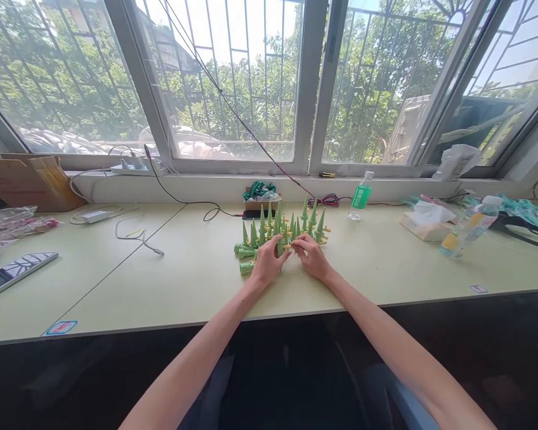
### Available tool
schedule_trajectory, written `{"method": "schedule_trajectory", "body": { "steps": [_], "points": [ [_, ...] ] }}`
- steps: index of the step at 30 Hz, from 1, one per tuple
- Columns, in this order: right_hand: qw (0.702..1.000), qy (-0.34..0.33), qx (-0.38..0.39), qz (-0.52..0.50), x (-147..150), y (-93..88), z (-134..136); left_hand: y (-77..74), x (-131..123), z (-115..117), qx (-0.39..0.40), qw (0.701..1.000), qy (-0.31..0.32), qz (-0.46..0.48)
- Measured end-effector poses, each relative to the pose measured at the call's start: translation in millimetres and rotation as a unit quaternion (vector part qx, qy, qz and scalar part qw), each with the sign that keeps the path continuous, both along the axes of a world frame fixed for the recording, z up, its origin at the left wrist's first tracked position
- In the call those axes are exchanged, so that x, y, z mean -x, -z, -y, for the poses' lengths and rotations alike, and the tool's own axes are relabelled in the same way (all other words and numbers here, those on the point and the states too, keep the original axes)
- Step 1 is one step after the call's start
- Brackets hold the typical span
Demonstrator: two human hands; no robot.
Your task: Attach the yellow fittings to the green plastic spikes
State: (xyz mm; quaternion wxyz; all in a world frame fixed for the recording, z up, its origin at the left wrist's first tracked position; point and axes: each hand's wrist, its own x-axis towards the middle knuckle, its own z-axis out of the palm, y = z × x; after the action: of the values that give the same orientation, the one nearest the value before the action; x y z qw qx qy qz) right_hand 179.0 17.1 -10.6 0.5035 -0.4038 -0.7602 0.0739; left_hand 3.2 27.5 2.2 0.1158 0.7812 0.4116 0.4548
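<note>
Several green cone-shaped plastic pieces (305,212) with small yellow parts on their sides stand upright in a cluster on the pale table. My left hand (269,260) is closed around one green cone piece (284,240) at the front of the cluster. Close beside it, the fingertips of my right hand (311,255) pinch together at a small yellow part (287,246) on that piece; the fingers partly hide it. A few more green pieces (247,268) lie on their sides left of my left hand.
Behind the cluster are a phone (259,214) on a cable and a small box (262,197). To the right stand a green-labelled bottle (361,196), a tissue box (427,220) and another bottle (470,227). Cables (138,237) and a flat silver device (18,275) lie left.
</note>
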Motion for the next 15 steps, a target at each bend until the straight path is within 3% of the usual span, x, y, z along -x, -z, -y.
{"method": "schedule_trajectory", "body": {
  "steps": [15],
  "points": [
    [0.998, 0.038, 0.012, -0.051, 2.6, -5.1, 4.9, -1.8, 2.9, 3.9, 0.041, 0.999, 0.005, -0.024]
  ]
}}
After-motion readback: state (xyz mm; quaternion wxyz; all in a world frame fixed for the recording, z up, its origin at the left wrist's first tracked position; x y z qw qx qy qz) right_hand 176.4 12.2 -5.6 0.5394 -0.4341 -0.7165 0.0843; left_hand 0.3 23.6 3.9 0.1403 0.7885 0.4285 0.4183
